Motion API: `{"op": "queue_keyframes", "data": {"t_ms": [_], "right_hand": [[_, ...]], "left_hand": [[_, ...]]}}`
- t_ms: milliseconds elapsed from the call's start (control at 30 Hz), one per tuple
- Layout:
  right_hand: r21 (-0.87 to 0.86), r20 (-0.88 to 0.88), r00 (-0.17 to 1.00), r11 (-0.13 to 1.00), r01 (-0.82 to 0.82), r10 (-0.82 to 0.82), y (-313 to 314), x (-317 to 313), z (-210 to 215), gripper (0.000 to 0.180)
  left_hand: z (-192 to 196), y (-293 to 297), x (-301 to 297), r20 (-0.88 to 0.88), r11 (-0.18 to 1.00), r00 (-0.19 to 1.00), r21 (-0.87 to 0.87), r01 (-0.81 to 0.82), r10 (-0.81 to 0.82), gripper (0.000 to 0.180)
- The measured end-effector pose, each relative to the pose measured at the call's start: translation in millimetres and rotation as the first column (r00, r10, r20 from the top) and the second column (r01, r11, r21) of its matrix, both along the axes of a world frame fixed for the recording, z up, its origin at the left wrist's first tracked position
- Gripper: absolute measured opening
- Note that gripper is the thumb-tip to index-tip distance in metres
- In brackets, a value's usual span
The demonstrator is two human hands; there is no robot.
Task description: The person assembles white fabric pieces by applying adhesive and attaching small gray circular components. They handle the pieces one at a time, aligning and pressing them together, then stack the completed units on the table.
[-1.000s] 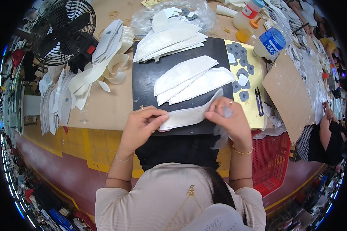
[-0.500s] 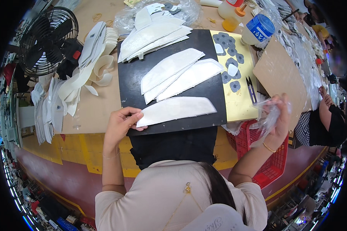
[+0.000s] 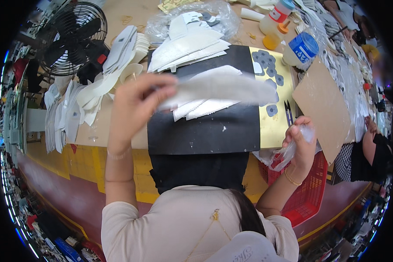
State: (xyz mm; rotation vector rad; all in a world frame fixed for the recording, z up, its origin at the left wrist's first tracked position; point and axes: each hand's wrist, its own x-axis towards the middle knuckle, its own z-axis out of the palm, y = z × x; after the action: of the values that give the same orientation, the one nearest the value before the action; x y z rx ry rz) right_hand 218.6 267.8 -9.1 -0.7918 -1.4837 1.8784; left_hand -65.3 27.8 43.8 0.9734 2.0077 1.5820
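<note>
My left hand (image 3: 146, 100) pinches the left end of a long white curved piece (image 3: 222, 91), lifted above the black board (image 3: 196, 137) and blurred by motion. Under it lie several like white pieces (image 3: 201, 110), partly hidden. A taller stack of white pieces (image 3: 183, 52) sits at the board's far edge. At the right, my right hand (image 3: 303, 142) is closed on a crumpled clear plastic film (image 3: 284, 156), just off the near corner of the yellow sheet (image 3: 277, 135). Small grey pieces (image 3: 263, 58) and dark snips (image 3: 288, 113) lie on that sheet.
A black fan (image 3: 72, 39) stands at the far left, beside bundles of white strips (image 3: 65, 111). Bottles, one with a blue label (image 3: 302, 47), stand at the far right near a brown cardboard sheet (image 3: 325, 105). A red basket (image 3: 308, 196) is below the table edge.
My left hand has raised the white piece off the board's near edge and carried it away from me, over the other pieces. My right hand has moved slightly down and left with the film.
</note>
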Motion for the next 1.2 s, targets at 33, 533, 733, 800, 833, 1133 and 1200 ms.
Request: {"op": "queue_keyframes", "data": {"t_ms": [33,533,733,800,833,1133,1200], "right_hand": [[-0.002,-0.001,1.000,1.000,-0.007,0.007,-2,-2,0,0.027],[-0.102,0.161,0.943,0.955,-0.277,0.291,-43,-49,-5,0.023],[-0.020,0.199,0.897,0.917,-0.399,0.394,-61,-68,-16,0.014],[-0.030,0.209,0.892,0.915,-0.403,0.400,-65,-70,-14,0.014],[-0.036,0.215,0.890,0.914,-0.405,0.403,-67,-70,-14,0.014],[-0.015,0.315,0.849,0.897,-0.442,0.424,-72,-68,-11,0.014],[-0.017,0.326,0.838,0.890,-0.457,0.437,-72,-69,-9,0.014]], "left_hand": [[-1,7,-16,0.029,0.997,0.998,0.046,-0.056,0.055,0.017],[-97,9,0,-0.403,0.878,0.914,-0.422,-0.227,0.043,0.049],[-88,14,0,-0.293,0.861,0.956,-0.478,-0.173,0.030,0.047],[-88,13,-2,-0.322,0.866,0.947,-0.474,-0.159,-0.002,0.047],[-93,11,-3,-0.349,0.881,0.937,-0.448,-0.149,-0.019,0.047],[-90,17,19,-0.151,0.936,0.987,-0.334,-0.109,0.061,0.075],[-86,18,22,-0.134,0.929,0.987,-0.348,-0.128,0.086,0.083]]}}
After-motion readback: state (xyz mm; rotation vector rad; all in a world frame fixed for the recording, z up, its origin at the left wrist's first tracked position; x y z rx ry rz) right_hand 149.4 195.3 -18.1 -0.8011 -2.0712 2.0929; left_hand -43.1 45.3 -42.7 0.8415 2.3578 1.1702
